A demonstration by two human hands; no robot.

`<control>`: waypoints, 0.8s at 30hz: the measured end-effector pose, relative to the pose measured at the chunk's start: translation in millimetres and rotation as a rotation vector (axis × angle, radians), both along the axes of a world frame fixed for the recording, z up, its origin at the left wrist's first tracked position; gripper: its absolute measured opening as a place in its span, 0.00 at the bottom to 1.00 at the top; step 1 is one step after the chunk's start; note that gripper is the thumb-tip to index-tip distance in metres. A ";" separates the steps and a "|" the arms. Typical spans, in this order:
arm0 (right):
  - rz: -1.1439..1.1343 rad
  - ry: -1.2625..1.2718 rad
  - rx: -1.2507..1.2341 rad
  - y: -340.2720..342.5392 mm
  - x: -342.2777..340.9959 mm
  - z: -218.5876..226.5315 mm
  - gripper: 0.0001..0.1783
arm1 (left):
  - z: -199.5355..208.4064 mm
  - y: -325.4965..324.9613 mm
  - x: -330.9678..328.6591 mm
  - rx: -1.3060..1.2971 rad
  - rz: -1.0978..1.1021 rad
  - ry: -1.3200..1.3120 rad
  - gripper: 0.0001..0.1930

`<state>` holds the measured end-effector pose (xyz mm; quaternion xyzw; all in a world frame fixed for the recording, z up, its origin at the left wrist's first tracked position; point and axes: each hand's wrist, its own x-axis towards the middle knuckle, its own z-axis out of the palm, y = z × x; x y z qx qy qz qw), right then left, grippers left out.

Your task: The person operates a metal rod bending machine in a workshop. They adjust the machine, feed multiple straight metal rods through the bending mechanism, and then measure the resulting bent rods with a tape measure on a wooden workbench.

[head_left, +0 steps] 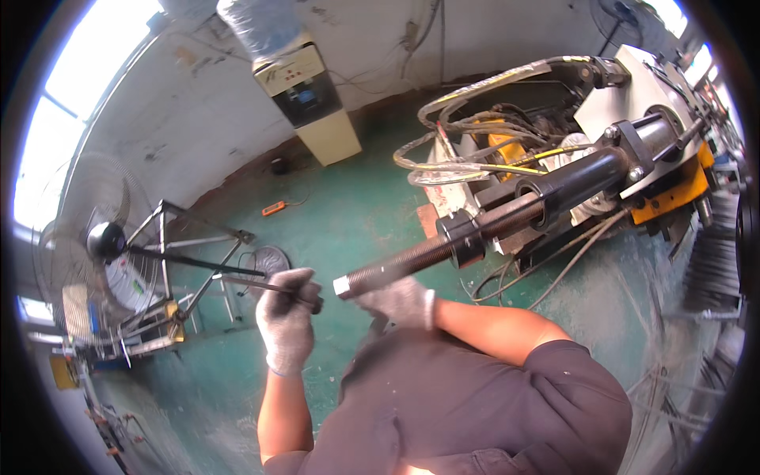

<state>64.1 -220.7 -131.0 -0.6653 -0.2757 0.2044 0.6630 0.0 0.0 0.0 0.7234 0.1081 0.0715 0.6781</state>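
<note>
So the long dark threaded metal rod (pixel 419 260) is mid-frame, slanting toward upper right. Grey-gloved right hand (pixel 398 303) is nearer, just below its lower-left end, can't tell if gripping; grey-gloved left hand (pixel 286 310), left of it, is clamped on a thin dark metal bar (pixel 253 283).

One scuffed, pale wall (pixel 182 111) is bordering a worn green floor (pixel 356 198); one cream-and-black water dispenser (pixel 328 138), clear bottle (pixel 265 28) on top, is standing near the wall. At upper left, windows (pixel 99 55) are glowing white, and a caged pedestal fan (pixel 106 240) is standing below them.
</note>
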 end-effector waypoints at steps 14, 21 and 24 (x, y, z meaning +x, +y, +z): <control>-0.982 0.214 0.853 -62.2 -10.0 139.4 0.52 | 23.4 -73.6 218.6 -0.301 -0.984 0.173 0.07; -1.326 0.188 1.024 -17.1 19.7 138.2 0.28 | 27.4 -106.5 247.6 -0.323 -1.362 0.062 0.07; -1.451 0.171 0.954 -15.2 19.5 134.5 0.28 | 31.0 -111.4 244.8 -0.420 -1.443 0.047 0.07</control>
